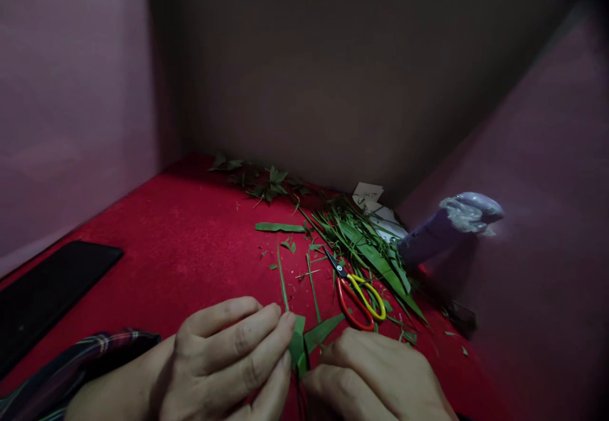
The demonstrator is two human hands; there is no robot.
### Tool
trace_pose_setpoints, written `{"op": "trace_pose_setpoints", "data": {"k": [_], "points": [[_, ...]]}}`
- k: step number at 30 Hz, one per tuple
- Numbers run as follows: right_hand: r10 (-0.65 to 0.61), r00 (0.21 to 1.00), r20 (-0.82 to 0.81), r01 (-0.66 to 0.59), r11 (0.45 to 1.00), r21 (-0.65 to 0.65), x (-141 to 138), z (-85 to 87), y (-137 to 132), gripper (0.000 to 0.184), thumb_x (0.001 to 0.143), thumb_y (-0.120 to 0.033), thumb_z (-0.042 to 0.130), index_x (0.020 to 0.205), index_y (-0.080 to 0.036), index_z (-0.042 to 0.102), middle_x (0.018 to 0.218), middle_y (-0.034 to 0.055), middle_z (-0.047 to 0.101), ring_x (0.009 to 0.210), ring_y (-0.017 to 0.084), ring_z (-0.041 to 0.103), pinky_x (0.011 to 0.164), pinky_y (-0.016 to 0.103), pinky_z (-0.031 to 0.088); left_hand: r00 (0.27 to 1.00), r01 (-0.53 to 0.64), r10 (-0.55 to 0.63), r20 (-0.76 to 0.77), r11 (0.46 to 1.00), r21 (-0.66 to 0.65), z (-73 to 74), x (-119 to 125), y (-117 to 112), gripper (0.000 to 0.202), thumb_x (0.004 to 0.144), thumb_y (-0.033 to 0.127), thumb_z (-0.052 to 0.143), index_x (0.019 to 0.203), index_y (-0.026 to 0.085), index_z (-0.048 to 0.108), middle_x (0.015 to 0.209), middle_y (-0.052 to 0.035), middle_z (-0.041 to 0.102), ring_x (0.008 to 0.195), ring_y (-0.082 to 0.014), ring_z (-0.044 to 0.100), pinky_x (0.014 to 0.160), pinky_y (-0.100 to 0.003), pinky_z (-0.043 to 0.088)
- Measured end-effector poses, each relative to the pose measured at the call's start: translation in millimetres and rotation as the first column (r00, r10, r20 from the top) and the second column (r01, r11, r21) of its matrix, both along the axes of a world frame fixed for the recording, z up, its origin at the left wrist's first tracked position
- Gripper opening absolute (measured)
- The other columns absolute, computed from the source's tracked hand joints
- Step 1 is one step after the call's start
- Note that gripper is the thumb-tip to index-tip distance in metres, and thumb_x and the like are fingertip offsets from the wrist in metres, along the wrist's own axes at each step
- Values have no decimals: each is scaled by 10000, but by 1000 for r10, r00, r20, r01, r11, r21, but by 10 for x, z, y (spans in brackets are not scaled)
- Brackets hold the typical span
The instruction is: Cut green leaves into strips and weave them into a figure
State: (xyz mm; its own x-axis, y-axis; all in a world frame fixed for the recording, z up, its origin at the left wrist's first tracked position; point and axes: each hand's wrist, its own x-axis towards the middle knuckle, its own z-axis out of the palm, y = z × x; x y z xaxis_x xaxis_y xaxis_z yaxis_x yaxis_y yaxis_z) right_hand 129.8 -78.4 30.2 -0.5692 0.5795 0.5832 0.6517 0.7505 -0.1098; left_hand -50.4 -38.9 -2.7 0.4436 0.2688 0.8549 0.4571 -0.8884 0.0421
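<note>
Both of my hands meet at the bottom middle of the view over a red cloth table (190,243). My left hand (228,357) has its fingers pressed together on a folded green leaf strip (299,342). My right hand (375,376) is curled and pinches the same strip from the right side. One end of the strip sticks out to the upper right between the two hands. Small scissors (359,294) with one red and one yellow loop lie shut just beyond my right hand.
A heap of long green leaves (366,243) lies behind the scissors, with wilted leaves (266,183) farther back. A purple wrapped bundle (442,227) leans at the right wall. White paper (368,196) sits by the back wall. A black flat object (47,288) lies at left.
</note>
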Motion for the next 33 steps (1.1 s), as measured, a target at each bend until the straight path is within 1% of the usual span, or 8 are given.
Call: {"op": "trace_pose_setpoints", "data": {"k": [2, 3, 4, 10, 15, 20, 28, 33], "points": [[26, 995, -96, -15, 994, 112, -6, -68, 29, 364, 870, -59, 336, 617, -149, 582, 417, -8, 463, 356, 104, 402, 345, 227, 265, 997, 75, -74, -32, 996, 50, -22, -21, 23, 271, 851, 68, 440, 743, 195, 654, 848, 22, 738, 886, -92, 650, 873, -238, 473], [34, 992, -121, -17, 991, 133, -6, -95, 40, 373, 878, -74, 334, 608, -149, 579, 413, -9, 453, 353, 104, 390, 339, 229, 248, 992, 121, -124, 23, 986, 114, -35, -29, 33, 321, 878, 81, 383, 734, 179, 653, 845, 1, 739, 906, -101, 644, 874, -251, 473], [36, 990, -137, -18, 991, 131, -5, -110, 48, 377, 889, -102, 341, 596, -151, 574, 413, -8, 449, 355, 106, 383, 335, 231, 239, 991, 131, -134, 18, 986, 103, -49, -37, 40, 347, 895, 95, 346, 765, 171, 660, 876, -10, 734, 946, -106, 629, 899, -261, 458], [-7, 1000, -23, 4, 996, -94, 16, 10, 3, 304, 880, -78, 378, 697, -141, 614, 507, 8, 523, 435, 106, 453, 394, 216, 319, 992, 92, -90, -91, 996, 15, -70, -90, 34, 394, 912, 92, 279, 936, 187, 660, 994, 34, 705, 1022, -80, 584, 1014, -229, 346], [10, 998, -57, -16, 994, -106, 58, 78, -32, 287, 888, -98, 378, 734, -130, 619, 529, 21, 543, 474, 118, 505, 429, 211, 376, 986, 123, -121, -113, 992, 10, -44, -121, 49, 392, 917, 104, 272, 944, 177, 656, 1008, 15, 701, 1028, -96, 582, 1006, -255, 363], [-28, 997, -66, 20, 993, -115, 82, 90, -32, 269, 888, -108, 401, 721, -145, 608, 535, 9, 543, 465, 105, 491, 416, 203, 354, 990, 114, -112, -86, 993, 15, -61, -112, 58, 365, 923, 144, 298, 931, 178, 662, 993, 2, 707, 1025, -98, 579, 1001, -267, 361], [-39, 996, -75, 32, 995, -92, 62, 50, -29, 271, 881, -113, 411, 699, -145, 608, 525, 6, 532, 464, 109, 486, 411, 208, 339, 994, 104, -103, -30, 994, 28, -49, -98, 61, 347, 909, 136, 331, 885, 196, 672, 954, 6, 719, 997, -97, 592, 966, -260, 389], [29, 983, -179, -20, 998, 54, 47, -16, 37, 309, 879, -132, 400, 627, -153, 576, 466, -7, 480, 405, 102, 452, 369, 197, 321, 992, 122, -123, 12, 989, 86, -68, -70, 99, 345, 904, 142, 344, 838, 202, 677, 902, 23, 729, 940, -87, 613, 963, -237, 389]]}}
